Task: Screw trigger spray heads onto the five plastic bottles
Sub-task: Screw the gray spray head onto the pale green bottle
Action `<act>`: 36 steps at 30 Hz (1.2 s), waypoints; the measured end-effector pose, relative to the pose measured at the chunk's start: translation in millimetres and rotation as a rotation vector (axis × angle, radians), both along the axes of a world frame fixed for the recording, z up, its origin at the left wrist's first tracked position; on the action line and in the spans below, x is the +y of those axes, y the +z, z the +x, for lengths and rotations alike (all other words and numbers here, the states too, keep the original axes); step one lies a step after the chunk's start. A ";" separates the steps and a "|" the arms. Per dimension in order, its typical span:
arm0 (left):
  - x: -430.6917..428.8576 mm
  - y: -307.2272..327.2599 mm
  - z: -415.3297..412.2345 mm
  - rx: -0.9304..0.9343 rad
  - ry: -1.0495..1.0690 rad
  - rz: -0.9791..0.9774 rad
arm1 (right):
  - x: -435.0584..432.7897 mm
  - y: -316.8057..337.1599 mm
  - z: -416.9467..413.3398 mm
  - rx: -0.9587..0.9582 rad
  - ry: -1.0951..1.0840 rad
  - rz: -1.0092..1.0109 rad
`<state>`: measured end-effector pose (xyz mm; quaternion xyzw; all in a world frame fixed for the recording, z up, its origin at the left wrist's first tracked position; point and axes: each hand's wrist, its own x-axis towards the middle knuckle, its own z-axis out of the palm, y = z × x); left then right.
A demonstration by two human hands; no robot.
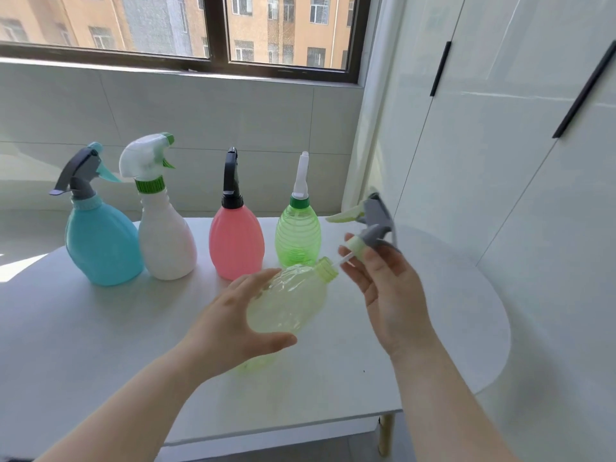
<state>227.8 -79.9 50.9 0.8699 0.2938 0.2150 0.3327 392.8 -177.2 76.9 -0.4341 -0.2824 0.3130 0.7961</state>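
Above the table (100,328), left hand (233,321) gripping yellow-green bottle (293,301), right hand (390,288) pinching spray head (370,225).

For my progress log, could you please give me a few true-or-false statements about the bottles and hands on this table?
1. Four bottles standing on the white table already carry heads. True.
2. The left hand holds the pale yellow-green transparent plastic bottle tilted. True.
3. That bottle's neck is already capped. False: it is open.
4. The right hand is empty. False: it holds the grey trigger spray head.
5. The pink ribbed plastic bottle lies on its side. False: upright.
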 end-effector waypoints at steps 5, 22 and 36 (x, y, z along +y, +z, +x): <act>0.8 -8.4 1.1 -0.139 0.059 -0.053 | 9.6 -0.5 -11.9 -0.185 0.124 -0.041; 17.1 -30.2 -0.5 -0.361 0.016 -0.217 | 30.9 27.5 -21.9 -0.594 0.260 -0.129; 34.2 -40.7 -2.5 -0.342 0.057 -0.274 | 57.2 52.3 -40.3 -0.845 0.380 -0.254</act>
